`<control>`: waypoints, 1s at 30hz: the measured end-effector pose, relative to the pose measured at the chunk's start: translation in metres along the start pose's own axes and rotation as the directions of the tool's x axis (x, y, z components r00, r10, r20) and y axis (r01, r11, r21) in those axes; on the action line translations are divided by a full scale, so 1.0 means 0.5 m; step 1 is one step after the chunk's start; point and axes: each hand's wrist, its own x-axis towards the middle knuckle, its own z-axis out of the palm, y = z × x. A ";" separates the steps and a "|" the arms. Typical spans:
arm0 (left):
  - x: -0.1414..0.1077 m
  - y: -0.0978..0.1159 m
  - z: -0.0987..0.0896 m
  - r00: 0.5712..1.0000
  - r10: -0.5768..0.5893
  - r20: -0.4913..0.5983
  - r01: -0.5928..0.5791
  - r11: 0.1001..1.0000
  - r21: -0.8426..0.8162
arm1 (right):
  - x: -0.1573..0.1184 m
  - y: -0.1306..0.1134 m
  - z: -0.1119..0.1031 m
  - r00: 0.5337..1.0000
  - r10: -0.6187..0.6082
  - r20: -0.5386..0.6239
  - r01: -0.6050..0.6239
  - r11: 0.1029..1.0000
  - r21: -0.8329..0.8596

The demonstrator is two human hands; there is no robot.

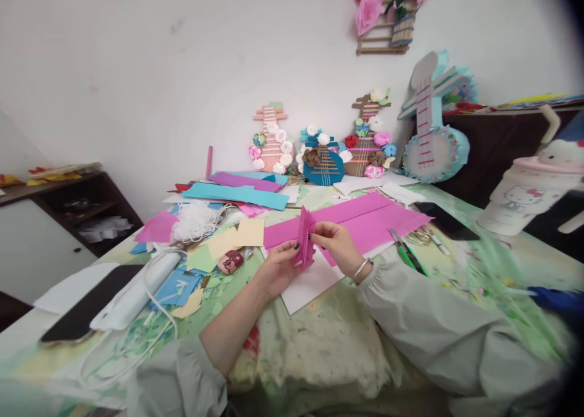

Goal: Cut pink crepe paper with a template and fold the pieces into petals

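Observation:
Between my two hands is a folded strip of pink paper, upright, with several layers showing at its edges. My left hand grips its left side, thumb on the front. From the right, my right hand pinches the layers with thumb and fingertips. Larger pink paper sheets lie just behind the hands. Under the hands is a white sheet. A green utility knife rests right of the pink sheets, beside scissors with gold-coloured handles.
White string, cream paper pieces and scraps crowd the left. A white power strip and dark phone lie front left. Another phone and a tall cup stand right. Paper-flowered instrument models line the wall.

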 end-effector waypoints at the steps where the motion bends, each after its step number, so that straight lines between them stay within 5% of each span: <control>1: -0.001 0.001 0.000 1.000 -0.001 0.004 0.001 1.000 0.000 | -0.001 0.000 0.002 1.000 -0.010 0.000 0.010 1.000 -0.011; 8: -0.004 0.008 -0.004 0.996 -0.067 0.058 0.068 0.998 -0.013 | -0.011 0.003 0.009 0.999 -0.032 0.010 0.033 0.996 -0.077; 30: -0.005 -0.006 0.016 0.998 0.030 0.048 -0.038 0.984 0.175 | -0.031 0.015 0.017 0.986 -0.167 0.015 0.149 0.837 -0.526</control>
